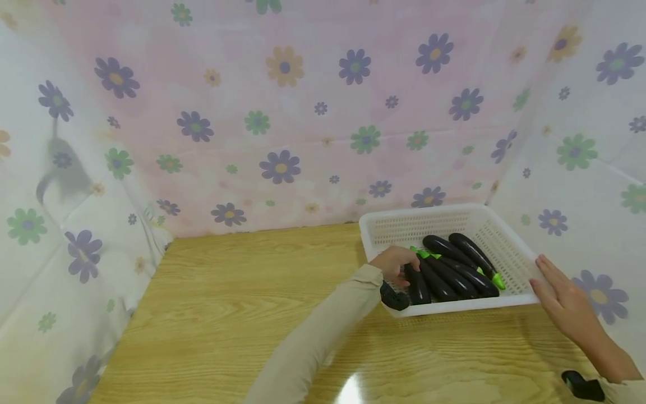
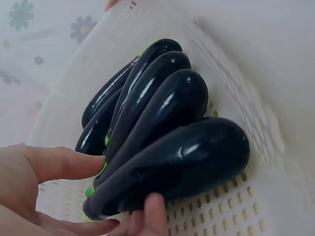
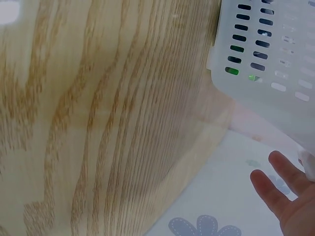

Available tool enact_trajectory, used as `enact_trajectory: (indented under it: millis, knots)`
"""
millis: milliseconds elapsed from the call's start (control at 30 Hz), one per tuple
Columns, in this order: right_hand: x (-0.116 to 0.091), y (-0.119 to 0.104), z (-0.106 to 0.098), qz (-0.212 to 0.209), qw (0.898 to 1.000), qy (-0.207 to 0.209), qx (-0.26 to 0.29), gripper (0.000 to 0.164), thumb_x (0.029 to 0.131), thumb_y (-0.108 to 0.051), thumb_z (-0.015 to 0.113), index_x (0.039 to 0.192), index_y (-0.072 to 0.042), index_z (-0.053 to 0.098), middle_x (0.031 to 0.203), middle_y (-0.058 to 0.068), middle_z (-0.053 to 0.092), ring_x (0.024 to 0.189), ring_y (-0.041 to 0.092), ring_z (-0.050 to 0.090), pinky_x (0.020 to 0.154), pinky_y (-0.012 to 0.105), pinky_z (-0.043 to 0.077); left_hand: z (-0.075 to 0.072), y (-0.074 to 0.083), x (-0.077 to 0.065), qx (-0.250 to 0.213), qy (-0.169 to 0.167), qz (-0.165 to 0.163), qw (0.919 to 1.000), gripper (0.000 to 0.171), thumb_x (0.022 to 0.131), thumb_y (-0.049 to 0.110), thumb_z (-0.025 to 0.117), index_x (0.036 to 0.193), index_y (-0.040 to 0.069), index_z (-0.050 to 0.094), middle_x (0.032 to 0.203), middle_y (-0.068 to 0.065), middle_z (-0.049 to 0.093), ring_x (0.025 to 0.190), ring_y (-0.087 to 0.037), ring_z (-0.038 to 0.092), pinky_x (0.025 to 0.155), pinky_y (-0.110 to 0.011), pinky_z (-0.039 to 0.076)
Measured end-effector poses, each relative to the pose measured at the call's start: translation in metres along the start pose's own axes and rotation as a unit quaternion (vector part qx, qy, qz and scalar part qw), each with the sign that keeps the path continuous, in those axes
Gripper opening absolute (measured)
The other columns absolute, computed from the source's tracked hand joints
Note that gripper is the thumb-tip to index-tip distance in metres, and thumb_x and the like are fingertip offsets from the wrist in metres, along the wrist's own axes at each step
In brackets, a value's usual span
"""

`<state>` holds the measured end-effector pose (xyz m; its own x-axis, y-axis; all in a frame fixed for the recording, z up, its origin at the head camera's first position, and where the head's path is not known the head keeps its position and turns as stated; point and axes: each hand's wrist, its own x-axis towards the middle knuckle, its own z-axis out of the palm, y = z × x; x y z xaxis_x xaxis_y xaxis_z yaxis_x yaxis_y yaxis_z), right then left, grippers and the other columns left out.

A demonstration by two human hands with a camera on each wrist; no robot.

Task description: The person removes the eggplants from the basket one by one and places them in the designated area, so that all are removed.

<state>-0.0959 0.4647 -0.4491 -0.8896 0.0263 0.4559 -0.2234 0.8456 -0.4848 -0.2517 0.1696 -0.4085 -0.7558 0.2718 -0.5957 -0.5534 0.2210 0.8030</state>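
A white perforated plastic basket (image 1: 504, 233) holds several glossy dark eggplants (image 1: 456, 275) with bright green stem ends. Inside its left part, my left hand (image 1: 396, 264) grips the leftmost eggplant (image 2: 182, 162) near its narrow end. In the left wrist view the thumb (image 2: 74, 163) lies on the upper side, and the other fingers come round from below. At the basket's right edge, my right hand (image 1: 567, 300) touches the rim with its fingers extended. Two of those fingers (image 3: 275, 194) show straight and spread in the right wrist view, while the rest is partly cut off.
The basket stands at the right of a wood-grain table (image 1: 242, 292), close to the back and right walls. Flower-patterned cloth (image 1: 303, 123) surrounds the table on the left, back and right. A bright reflection lies near the table's front.
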Motion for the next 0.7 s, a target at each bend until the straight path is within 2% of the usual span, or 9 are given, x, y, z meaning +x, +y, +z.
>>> enact_trajectory:
  millis: [100,233,333,467,533,600,700]
  knots:
    - [0.0,0.0,0.0,0.0,1.0,0.001,-0.004,0.055,0.099,-0.011,0.044,0.149,-0.003,0.024,0.153,-0.007,0.013,0.131,-0.009,0.004,0.114,0.041,-0.001,0.003,-0.003,-0.001,-0.007,-0.015,-0.013,0.9998,0.02,0.074,-0.004,0.067,0.094,-0.002,0.063,0.091,-0.022,0.056,0.088,-0.039,0.058,0.084,-0.057,0.049]
    - [0.001,-0.001,0.0,0.001,1.0,-0.002,-0.002,0.055,0.099,-0.011,0.044,0.149,-0.003,0.023,0.153,-0.006,0.012,0.13,-0.01,0.003,0.114,0.046,-0.001,0.01,-0.004,-0.004,-0.001,-0.01,-0.006,0.9999,0.016,0.075,-0.006,0.068,0.09,-0.004,0.062,0.088,-0.022,0.055,0.086,-0.041,0.059,0.082,-0.059,0.048]
    - [0.0,-0.001,0.001,0.002,1.0,-0.001,-0.002,0.055,0.099,-0.011,0.043,0.149,-0.003,0.023,0.153,-0.007,0.012,0.13,-0.01,0.003,0.114,0.042,-0.001,0.015,-0.003,-0.007,0.026,-0.004,0.025,0.9993,0.01,0.077,-0.005,0.069,0.083,-0.001,0.062,0.082,-0.016,0.055,0.075,-0.033,0.056,0.079,-0.057,0.05]
    - [0.0,-0.001,0.002,0.0,1.0,0.007,-0.006,0.055,0.099,-0.011,0.044,0.149,-0.002,0.024,0.153,-0.007,0.013,0.13,-0.01,0.004,0.115,0.035,-0.001,0.017,-0.002,-0.009,0.021,-0.009,0.057,0.9981,0.01,0.08,0.001,0.071,0.078,0.004,0.062,0.074,-0.007,0.056,0.065,-0.024,0.052,0.077,-0.054,0.052]
    - [0.0,-0.001,0.002,-0.003,1.0,0.009,-0.006,0.054,0.099,-0.011,0.044,0.149,-0.001,0.024,0.153,-0.006,0.013,0.131,-0.01,0.005,0.114,0.032,-0.001,0.016,-0.001,-0.009,0.003,-0.017,0.062,0.9979,0.009,0.08,0.004,0.072,0.08,0.005,0.063,0.076,-0.007,0.059,0.069,-0.026,0.056,0.077,-0.053,0.052]
    - [0.0,-0.002,0.003,-0.008,1.0,0.011,-0.008,0.054,0.099,-0.01,0.043,0.148,0.0,0.025,0.153,-0.004,0.014,0.133,-0.005,0.005,0.115,0.033,-0.001,0.014,0.0,-0.008,-0.015,-0.031,0.061,0.9976,0.01,0.081,0.007,0.072,0.087,0.005,0.064,0.084,-0.009,0.062,0.079,-0.03,0.061,0.077,-0.054,0.052]
    - [0.0,-0.001,0.002,-0.018,1.0,0.008,-0.014,0.053,0.099,-0.009,0.042,0.148,0.002,0.024,0.153,0.001,0.014,0.14,0.012,0.006,0.115,0.037,-0.001,0.007,0.003,-0.009,-0.043,-0.062,0.062,0.9953,0.016,0.082,0.01,0.073,0.094,0.004,0.064,0.091,-0.014,0.062,0.088,-0.035,0.062,0.078,-0.055,0.052]
